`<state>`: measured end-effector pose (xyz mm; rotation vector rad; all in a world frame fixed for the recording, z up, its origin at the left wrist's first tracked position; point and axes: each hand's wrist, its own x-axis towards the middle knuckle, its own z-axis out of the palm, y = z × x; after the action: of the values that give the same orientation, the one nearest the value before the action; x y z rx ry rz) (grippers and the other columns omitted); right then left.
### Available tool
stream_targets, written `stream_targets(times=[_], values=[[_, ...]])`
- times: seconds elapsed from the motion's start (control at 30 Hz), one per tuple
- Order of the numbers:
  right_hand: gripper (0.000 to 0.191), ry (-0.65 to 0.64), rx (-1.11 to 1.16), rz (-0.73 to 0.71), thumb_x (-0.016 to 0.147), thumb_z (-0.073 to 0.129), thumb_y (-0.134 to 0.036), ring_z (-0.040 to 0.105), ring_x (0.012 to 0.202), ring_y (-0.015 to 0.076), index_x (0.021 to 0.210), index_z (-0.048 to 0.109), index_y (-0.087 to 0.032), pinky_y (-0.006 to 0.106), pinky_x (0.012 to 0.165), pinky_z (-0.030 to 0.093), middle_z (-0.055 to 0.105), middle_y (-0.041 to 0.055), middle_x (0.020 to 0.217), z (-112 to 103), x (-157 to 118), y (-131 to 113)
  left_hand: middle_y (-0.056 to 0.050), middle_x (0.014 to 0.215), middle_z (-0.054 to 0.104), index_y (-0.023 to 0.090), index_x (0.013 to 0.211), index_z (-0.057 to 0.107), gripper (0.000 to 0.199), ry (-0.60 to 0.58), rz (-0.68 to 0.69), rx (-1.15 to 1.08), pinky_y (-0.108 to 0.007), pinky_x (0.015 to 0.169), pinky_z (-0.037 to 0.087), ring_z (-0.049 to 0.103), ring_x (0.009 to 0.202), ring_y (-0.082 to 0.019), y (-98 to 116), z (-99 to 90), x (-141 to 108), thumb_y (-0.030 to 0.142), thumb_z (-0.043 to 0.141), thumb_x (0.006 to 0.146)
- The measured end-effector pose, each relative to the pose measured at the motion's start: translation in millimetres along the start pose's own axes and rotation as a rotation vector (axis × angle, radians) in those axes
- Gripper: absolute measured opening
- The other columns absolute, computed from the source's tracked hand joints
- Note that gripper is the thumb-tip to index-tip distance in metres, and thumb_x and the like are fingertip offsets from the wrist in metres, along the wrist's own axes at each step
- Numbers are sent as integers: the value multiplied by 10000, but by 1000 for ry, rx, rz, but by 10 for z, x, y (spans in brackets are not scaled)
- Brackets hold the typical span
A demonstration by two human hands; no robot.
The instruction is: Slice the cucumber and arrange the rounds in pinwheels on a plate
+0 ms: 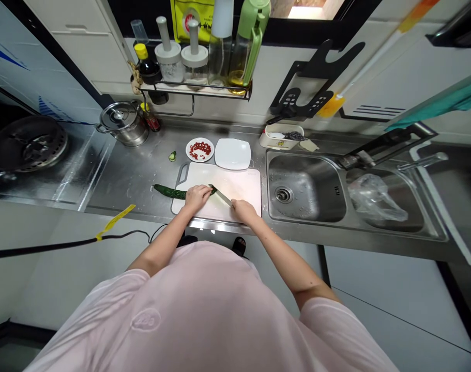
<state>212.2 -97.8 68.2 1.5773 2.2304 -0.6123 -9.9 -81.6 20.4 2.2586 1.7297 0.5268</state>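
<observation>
- Cucumber (pixel 168 191) lying across steel counter (pixel 134 175), one end on white cutting board (pixel 239 185)
- Left hand (pixel 197 197) clamped over cucumber; right hand (pixel 245 211) closed around kitchen knife (pixel 222 197)
- Yellow packet (pixel 191 15) cut off, print unreadable

Camera worn on your head, facing forward and down over your pink T-shirt (pixel 181 310). Close, wide view: your left hand (pixel 196 197) and right hand (pixel 245 211) sit at the near edge of the steel counter (pixel 130 175), the wall shelf (pixel 196 92) beyond the counter, the sink (pixel 297 178) along its right end.
</observation>
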Motion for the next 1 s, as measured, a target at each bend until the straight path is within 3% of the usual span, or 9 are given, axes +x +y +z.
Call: stream_targets(times=[0.23, 0.4, 0.53, 0.77, 0.9, 1.0], values=[[341, 118, -62, 132, 991, 291, -310, 632, 901, 221, 1206, 544, -231, 279, 726, 389, 667, 103, 977, -18, -116, 59, -59, 1047, 694, 254, 1103, 671, 304, 8, -65, -29, -338, 877, 423, 615, 967, -213, 38, -40, 5, 370, 455, 924], [333, 234, -88, 181, 992, 277, -284, 626, 852, 206, 1219, 518, -244, 275, 703, 373, 651, 104, 995, -10, -145, 91, -78, 1121, 658, 214, 1145, 633, 352, 163, -170, -111, -331, 924, 417, 576, 1053, -216, 75, -148, 60, 383, 399, 944], [285, 329, -134, 203, 967, 352, -258, 614, 848, 209, 1181, 531, -199, 277, 700, 356, 653, 110, 978, -10, -131, 103, -81, 1135, 633, 202, 1139, 625, 362, 219, -136, -175, -324, 963, 403, 549, 1083, -205, 178, -252, 185, 407, 402, 941], [276, 444, -176, 141, 946, 422, -275, 582, 832, 209, 1173, 545, -179, 291, 707, 313, 646, 100, 921, -43, -92, 54, -58, 1162, 620, 265, 1111, 670, 356, -32, 16, -133, -398, 1046, 324, 506, 1130, -229, 434, -324, 396, 474, 557, 846], [298, 471, -199, 96, 946, 412, -232, 560, 827, 206, 1215, 526, -172, 295, 712, 288, 636, 100, 914, -58, -80, 31, -43, 1152, 632, 288, 1047, 691, 304, -139, 22, -123, -475, 1094, 230, 504, 1134, -243, 446, -346, 471, 464, 581, 825], [300, 465, -210, 74, 947, 402, -218, 550, 822, 205, 1212, 531, -166, 299, 713, 279, 630, 100, 907, -74, -71, 27, -28, 1113, 649, 278, 981, 698, 260, -175, 14, -163, -490, 1087, 234, 533, 1090, -234, 403, -361, 538, 446, 585, 818]])
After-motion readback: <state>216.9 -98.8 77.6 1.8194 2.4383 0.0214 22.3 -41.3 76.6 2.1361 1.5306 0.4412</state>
